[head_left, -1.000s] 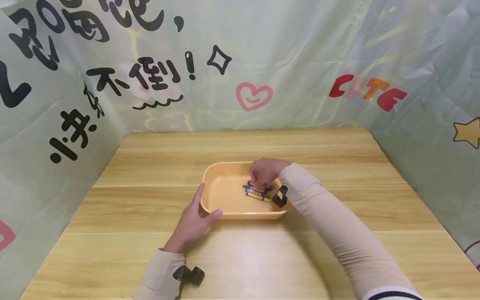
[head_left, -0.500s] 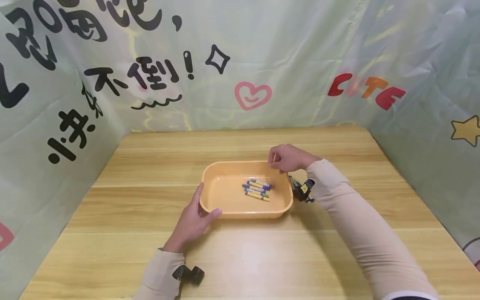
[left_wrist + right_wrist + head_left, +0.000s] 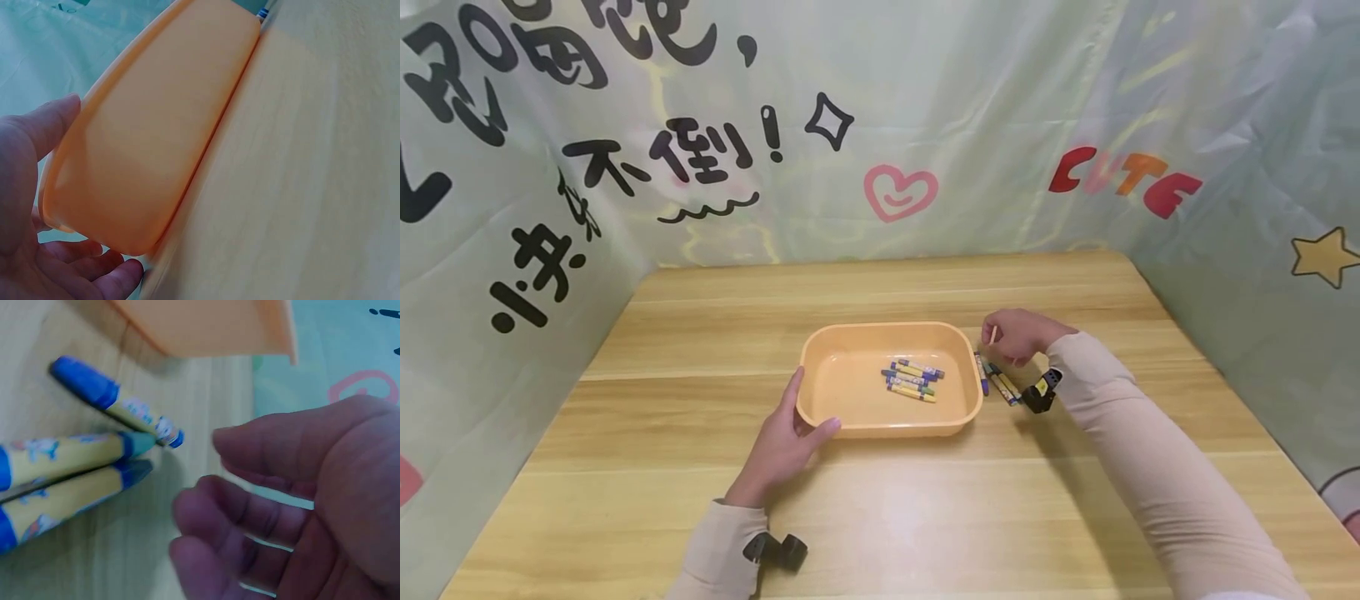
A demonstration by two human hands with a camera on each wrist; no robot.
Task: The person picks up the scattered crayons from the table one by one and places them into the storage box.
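Holding about five crayons (image 3: 906, 379) just off its centre toward 3 o'clock, the peach tray (image 3: 842, 392) rests on the bench (image 3: 887, 508). Outside its 3 o'clock wall, three more are visible: a single crayon (image 3: 112, 399) just beside the tray, and a pair (image 3: 62, 460) lying side by side farther out. Progress, judged: partway; the larger share lies inside, and three remain outside as far as shown. Left hand (image 3: 781, 442), at 8 o'clock, grips the tray corner, thumb on the rim, fingers round the outer wall. Right hand (image 3: 1018, 333), at 2 o'clock, is near the loose crayons; fingers loosely bent, gap to the thumb, nothing held. Uncertain: exact count in the tray, crayons being small and close together. Pair's far ends are cut off in the right wrist view; in the head view the right wrist camera (image 3: 1041, 396) sits beside them and may cover more. Left wrist view: tray wall hides the contents; only a blue crayon end (image 3: 263, 12) shows past it, toward 1 o'clock.
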